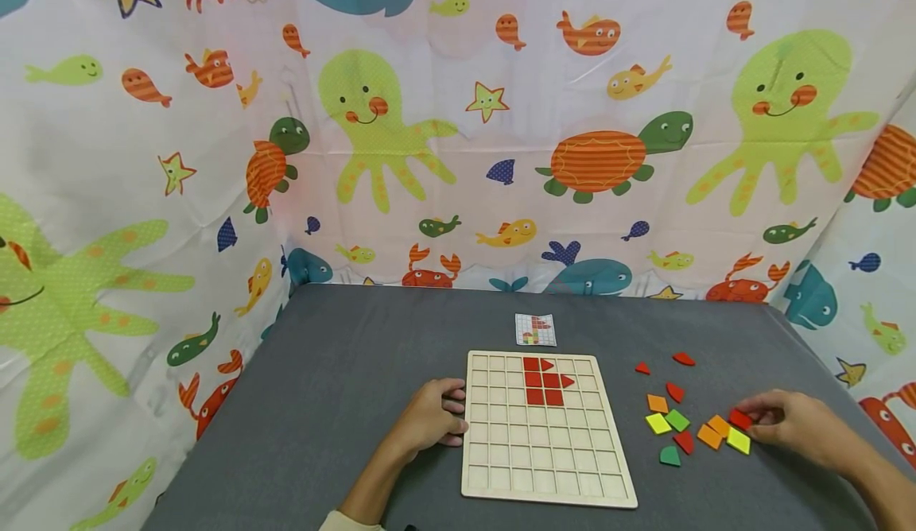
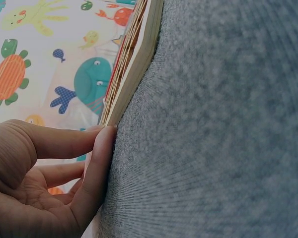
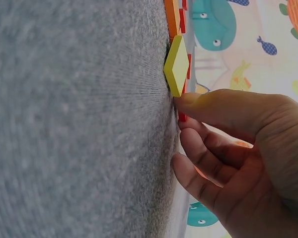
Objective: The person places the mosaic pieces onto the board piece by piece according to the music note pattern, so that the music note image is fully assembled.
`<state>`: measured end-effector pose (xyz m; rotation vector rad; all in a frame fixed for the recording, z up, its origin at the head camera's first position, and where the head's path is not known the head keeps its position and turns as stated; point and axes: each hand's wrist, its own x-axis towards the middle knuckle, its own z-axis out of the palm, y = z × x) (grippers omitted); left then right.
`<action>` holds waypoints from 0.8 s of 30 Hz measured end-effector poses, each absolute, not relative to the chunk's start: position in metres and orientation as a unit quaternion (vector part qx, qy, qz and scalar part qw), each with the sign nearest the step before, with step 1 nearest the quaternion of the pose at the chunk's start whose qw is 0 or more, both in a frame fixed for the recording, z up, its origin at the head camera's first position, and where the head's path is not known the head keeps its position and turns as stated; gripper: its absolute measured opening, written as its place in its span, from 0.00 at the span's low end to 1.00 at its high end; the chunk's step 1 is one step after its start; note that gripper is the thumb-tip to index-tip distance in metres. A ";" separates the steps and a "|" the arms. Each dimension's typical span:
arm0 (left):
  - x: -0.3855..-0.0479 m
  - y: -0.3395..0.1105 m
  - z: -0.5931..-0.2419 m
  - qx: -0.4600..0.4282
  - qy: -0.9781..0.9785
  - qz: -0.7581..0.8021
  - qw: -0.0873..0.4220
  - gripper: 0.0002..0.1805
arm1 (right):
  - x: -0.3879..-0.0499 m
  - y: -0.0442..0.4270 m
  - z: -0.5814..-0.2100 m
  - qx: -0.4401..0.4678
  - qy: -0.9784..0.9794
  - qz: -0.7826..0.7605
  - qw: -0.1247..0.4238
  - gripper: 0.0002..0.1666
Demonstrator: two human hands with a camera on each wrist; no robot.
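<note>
A pale wooden grid board (image 1: 501, 434) lies on the grey table. Red squares (image 1: 553, 380) and red triangles (image 1: 568, 381) sit in its upper cells. My left hand (image 1: 429, 416) holds the board's left edge; in the left wrist view, thumb and a finger (image 2: 105, 153) meet at the wooden rim (image 2: 134, 74). Over at the loose pieces, my right hand (image 1: 797, 424) pinches a red piece (image 1: 740, 419) between thumb and fingers. Next to it lies a yellow diamond-shaped piece (image 3: 177, 67). The thumb (image 3: 213, 109) partly hides the red piece in the right wrist view.
A small printed card (image 1: 535, 330) lies beyond the board. Between board and right hand are scattered orange squares (image 1: 657, 403), a light green piece (image 1: 677, 420), a dark green piece (image 1: 669, 456) and several red pieces (image 1: 684, 359). A sea-animal curtain (image 1: 458, 157) surrounds the table.
</note>
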<state>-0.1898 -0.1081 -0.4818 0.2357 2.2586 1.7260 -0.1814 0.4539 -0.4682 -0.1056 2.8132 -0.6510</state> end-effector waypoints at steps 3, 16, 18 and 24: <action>-0.190 -0.108 -0.482 0.081 0.784 0.599 0.143 0.39 | -0.180 0.452 -0.467 -0.035 0.966 -0.225 0.120 0.24; -0.191 -0.107 -0.483 0.081 0.784 0.599 0.141 0.39 | -0.187 0.417 -0.457 -0.048 0.961 -0.249 0.106 0.23; -0.191 -0.107 -0.483 0.081 0.785 0.598 0.141 0.39 | -0.189 0.407 -0.455 -0.052 0.960 -0.255 0.104 0.23; -0.190 -0.107 -0.483 0.075 0.784 0.599 0.144 0.39 | -0.196 0.378 -0.453 -0.064 0.957 -0.266 0.101 0.23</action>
